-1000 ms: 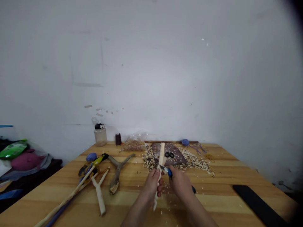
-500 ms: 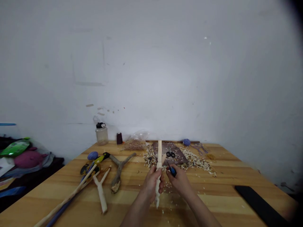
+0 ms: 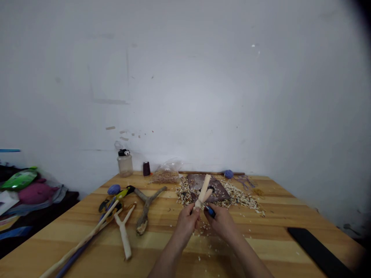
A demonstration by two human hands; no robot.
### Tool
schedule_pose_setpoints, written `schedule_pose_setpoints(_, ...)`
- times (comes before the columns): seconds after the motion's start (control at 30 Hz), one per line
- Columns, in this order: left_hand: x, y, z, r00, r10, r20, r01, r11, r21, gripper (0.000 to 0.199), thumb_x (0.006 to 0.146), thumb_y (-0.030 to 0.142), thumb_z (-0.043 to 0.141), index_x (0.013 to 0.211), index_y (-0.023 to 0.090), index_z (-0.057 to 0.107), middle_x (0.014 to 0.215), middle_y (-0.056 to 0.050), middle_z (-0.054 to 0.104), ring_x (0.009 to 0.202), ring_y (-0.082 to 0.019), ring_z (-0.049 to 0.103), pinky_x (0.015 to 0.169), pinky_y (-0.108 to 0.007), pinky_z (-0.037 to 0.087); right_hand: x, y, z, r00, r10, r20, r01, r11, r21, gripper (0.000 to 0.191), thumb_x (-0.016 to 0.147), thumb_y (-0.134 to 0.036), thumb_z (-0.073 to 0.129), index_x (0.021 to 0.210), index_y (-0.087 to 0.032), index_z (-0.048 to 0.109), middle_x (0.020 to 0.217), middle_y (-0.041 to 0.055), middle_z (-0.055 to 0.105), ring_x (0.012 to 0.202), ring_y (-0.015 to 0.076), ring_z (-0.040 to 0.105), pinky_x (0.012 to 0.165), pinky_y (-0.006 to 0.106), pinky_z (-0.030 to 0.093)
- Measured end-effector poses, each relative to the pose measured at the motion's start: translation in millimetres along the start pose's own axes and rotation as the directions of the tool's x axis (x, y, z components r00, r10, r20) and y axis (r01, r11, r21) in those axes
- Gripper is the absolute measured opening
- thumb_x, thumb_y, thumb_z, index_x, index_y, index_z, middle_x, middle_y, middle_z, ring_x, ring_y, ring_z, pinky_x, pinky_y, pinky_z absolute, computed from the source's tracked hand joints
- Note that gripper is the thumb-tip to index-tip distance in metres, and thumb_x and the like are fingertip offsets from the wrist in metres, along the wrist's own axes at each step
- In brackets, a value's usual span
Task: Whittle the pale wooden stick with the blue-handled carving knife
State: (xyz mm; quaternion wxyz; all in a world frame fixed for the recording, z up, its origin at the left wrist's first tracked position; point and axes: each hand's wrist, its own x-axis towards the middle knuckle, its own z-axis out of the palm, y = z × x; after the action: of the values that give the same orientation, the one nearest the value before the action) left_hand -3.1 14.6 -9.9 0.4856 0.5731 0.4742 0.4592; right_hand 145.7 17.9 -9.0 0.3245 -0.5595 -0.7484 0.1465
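Note:
My left hand [image 3: 185, 224] is closed around a peeled, forked stick [image 3: 205, 187], whose two prongs point away and to the right. The stick's lower end is hidden by the fingers. Close beside it, my right hand [image 3: 222, 221] grips a carving knife [image 3: 211, 211] by its blue handle, near the fork. The blade is too small and blurred to make out clearly. Behind the stick, black-handled scissors [image 3: 212, 189], partly covered, lie on a brown sheet [image 3: 222, 190] strewn with wood shavings [image 3: 240, 197].
On the left lie a bark-covered forked branch [image 3: 147, 206], a peeled fork [image 3: 124, 235] and long sticks [image 3: 75, 249]. A bottle [image 3: 125, 166], thread spool [image 3: 146, 169] and plastic bag [image 3: 166, 174] stand near the wall. A black flat object [image 3: 315, 249] lies at right.
The forked stick has tipped from nearly upright in view to leaning right, its lower end now hidden. My left hand has turned with it; the right hand stays close to the fork.

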Motion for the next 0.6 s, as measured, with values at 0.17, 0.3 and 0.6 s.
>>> schedule_pose_setpoints(0.17,1,1,-3.0,0.999,0.047,0.009,-0.048,0.986,0.161,0.027,0.077,0.039,0.038,0.079,0.016,0.053,0.053,0.006,0.042,0.041,-0.007,0.037,0.042,-0.020,0.028,0,0,-2,0.999,0.031,0.028,-0.030,0.998,-0.055,0.019,0.080,-0.029,0.045,0.078,-0.019,0.062,0.068,0.0039,0.064,0.058,0.0130,0.053,0.054,0.020,0.030)
schedule_pose_setpoints(0.3,-1,5,-9.0,0.990,0.141,0.008,-0.131,0.897,0.421,0.022,0.078,0.033,0.042,0.074,0.016,0.055,0.059,0.002,0.050,0.056,-0.011,0.047,0.051,-0.021,0.031,0,0,-2,0.998,0.039,0.050,-0.035,0.996,-0.077,0.019,0.080,-0.027,0.045,0.074,-0.019,0.061,0.066,0.0035,0.063,0.057,0.0123,0.052,0.052,0.020,0.027)
schedule_pose_setpoints(0.6,-8,11,-14.2,0.996,0.093,0.004,-0.068,0.691,0.720,0.021,0.080,0.029,0.044,0.092,0.017,0.056,0.086,-0.006,0.064,0.077,-0.016,0.057,0.066,-0.022,0.036,-1,2,7,0.993,0.087,0.083,-0.093,0.994,0.065,0.017,0.076,-0.026,0.047,0.069,-0.017,0.060,0.058,0.0010,0.057,0.053,0.0117,0.046,0.050,0.020,0.027)
